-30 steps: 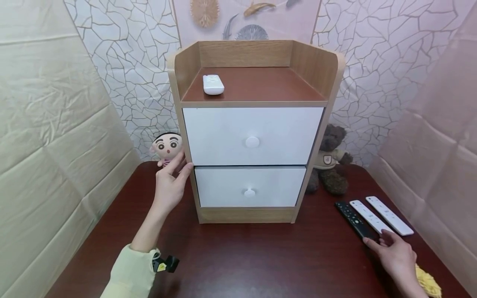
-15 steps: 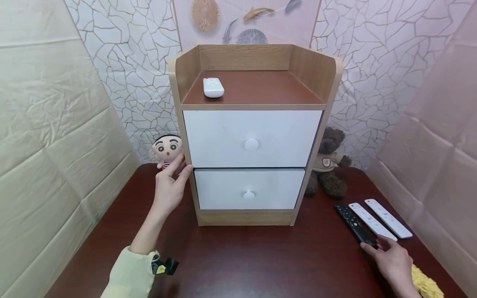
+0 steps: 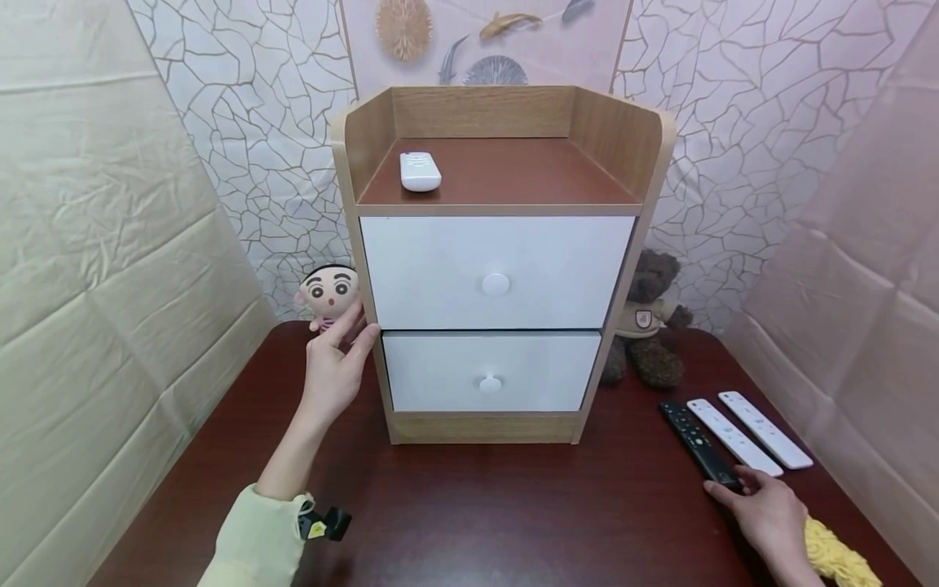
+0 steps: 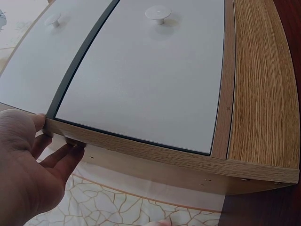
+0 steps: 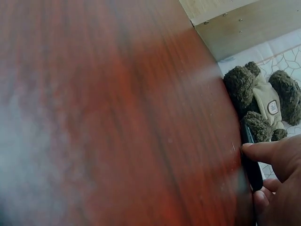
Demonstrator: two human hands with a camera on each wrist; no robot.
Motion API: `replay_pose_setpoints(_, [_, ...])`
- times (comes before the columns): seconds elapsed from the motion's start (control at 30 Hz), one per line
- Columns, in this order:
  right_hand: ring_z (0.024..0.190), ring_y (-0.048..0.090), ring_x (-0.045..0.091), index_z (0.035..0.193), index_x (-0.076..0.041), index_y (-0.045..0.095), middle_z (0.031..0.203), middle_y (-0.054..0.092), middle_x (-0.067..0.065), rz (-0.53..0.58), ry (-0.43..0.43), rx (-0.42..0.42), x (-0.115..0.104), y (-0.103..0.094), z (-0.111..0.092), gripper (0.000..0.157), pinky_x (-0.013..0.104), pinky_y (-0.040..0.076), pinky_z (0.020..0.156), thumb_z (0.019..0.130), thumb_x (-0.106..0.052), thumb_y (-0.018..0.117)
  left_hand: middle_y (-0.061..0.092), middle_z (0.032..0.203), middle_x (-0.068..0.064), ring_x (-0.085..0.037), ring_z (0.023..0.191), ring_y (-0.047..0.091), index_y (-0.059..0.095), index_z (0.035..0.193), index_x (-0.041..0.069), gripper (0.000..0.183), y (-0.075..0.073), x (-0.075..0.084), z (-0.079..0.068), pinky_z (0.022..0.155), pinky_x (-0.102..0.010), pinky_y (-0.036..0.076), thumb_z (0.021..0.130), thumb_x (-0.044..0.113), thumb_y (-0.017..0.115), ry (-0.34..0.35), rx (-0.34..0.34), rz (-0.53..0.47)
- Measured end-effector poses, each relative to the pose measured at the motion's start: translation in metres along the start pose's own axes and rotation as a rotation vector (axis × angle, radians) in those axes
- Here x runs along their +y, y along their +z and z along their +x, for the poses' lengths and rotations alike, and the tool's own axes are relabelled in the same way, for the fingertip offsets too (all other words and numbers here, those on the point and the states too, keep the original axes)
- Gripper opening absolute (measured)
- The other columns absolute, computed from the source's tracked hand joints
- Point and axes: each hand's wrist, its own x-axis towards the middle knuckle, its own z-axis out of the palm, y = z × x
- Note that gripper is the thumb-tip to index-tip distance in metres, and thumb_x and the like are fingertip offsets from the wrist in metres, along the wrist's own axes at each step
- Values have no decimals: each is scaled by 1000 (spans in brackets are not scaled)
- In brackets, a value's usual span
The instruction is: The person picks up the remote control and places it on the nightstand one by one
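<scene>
A small wooden cabinet with two white drawers, both closed, stands on the dark red table. My left hand holds the cabinet's left side panel about level with the gap between the drawers. In the left wrist view, its thumb lies at the front edge and its fingers bend against the side. At the lower right, my right hand pinches the near end of a black remote control. Its thumb and fingers are on opposite sides of that end. Two white remote controls, one nearer and one farther right, lie alongside.
Another white remote control rests on the cabinet's top shelf. A plush doll is beside the cabinet's left side, and a brown teddy bear sits at its right. Fabric walls flank the table.
My right hand has shifted slightly left and nearer, uncovering the near end of the closer white remote control. My left hand stays on the cabinet. The head view has tilted slightly.
</scene>
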Motion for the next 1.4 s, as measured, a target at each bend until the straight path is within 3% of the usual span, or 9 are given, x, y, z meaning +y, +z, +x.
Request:
replay_pose_setpoints(0.3, [91, 64, 46, 114, 17, 65, 95, 70, 28, -26, -24, -25, -2, 1, 1, 63, 52, 46, 76, 80, -33, 85, 58, 142, -20, -32, 128, 59, 52, 147, -3, 48, 0, -1, 1, 96, -22, 53, 103, 8, 64, -6, 4, -7])
replay_pose_setpoints(0.9, [98, 58, 52, 114, 13, 68, 105, 70, 32, -51, 19, -65, -7, -8, 2, 60, 57, 37, 83, 86, -39, 79, 57, 142, -21, -32, 127, 60, 51, 147, -2, 49, 0, 0, 1, 96, -21, 53, 102, 7, 65, -34, 9, -3])
replay_pose_setpoints(1.4, [86, 60, 45, 114, 6, 73, 79, 73, 14, 53, 57, 116, -11, -6, -5, 52, 52, 36, 74, 81, -33, 81, 58, 141, -21, -32, 127, 60, 51, 147, -3, 48, 0, 0, 1, 95, -20, 53, 102, 6, 65, -27, 9, -6])
